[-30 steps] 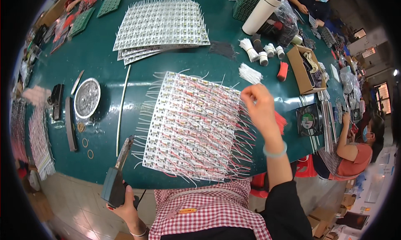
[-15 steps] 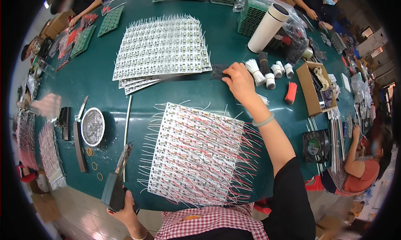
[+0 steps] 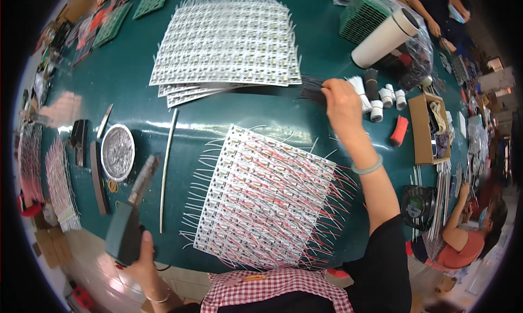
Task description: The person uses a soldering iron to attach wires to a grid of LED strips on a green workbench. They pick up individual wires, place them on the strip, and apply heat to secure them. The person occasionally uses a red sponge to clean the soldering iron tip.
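Observation:
My left hand (image 3: 143, 261) is wrapped round the handle of a dark green soldering gun (image 3: 124, 234), its metal nozzle pointing up beside the white bowl (image 3: 118, 152). At the right, my right hand (image 3: 344, 106) has its fingertips pinched at the end of a loose pile of thin black wires (image 3: 311, 89). In front of me lies a white circuit board panel (image 3: 267, 198), covered with red and white wires that stick out past its sides. Neither hand touches the panel. Farther back, a stack of white circuit board panels (image 3: 223, 46) stands close to the black wires.
Bundles of white wires (image 3: 359, 92), a red bundle (image 3: 399, 131), a pale flask (image 3: 384, 39) and a cardboard box (image 3: 422, 130) stand at the right. A thin white rod (image 3: 168, 177) and a dark bar (image 3: 98, 177) lie at the left. Other people sit around the table.
The soldering gun in my left hand has swung left, away from the panel. My right hand stays at the black wires. The whole view has shifted slightly.

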A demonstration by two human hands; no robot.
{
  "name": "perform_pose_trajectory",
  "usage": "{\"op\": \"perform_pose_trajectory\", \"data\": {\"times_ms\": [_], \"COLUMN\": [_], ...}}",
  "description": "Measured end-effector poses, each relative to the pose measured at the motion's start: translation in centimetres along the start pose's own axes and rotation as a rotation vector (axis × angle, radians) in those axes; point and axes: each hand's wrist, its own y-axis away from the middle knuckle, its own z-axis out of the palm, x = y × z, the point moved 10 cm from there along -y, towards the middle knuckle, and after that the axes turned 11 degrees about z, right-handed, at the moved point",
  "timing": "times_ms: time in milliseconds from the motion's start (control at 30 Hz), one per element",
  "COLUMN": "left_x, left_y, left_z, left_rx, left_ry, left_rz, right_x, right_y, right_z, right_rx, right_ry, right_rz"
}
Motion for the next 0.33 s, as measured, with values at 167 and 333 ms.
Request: {"op": "perform_pose_trajectory", "data": {"times_ms": [167,333], "left_x": [2.1,3.1], "left_y": [-3.1,-2.1], "left_z": [-2.7,0.5], "left_rx": [0.039,0.062], "left_ry": [0.058,0.249], "left_rz": [0.097,0.16], "right_x": [-0.9,-5.9], "right_y": [-0.8,-0.3], "right_z": [-1.2,-2.0], "right_rx": [-0.103,-0.344], "right_ry": [-0.046,0.074], "right_rz": [-0.029,-0.264]}}
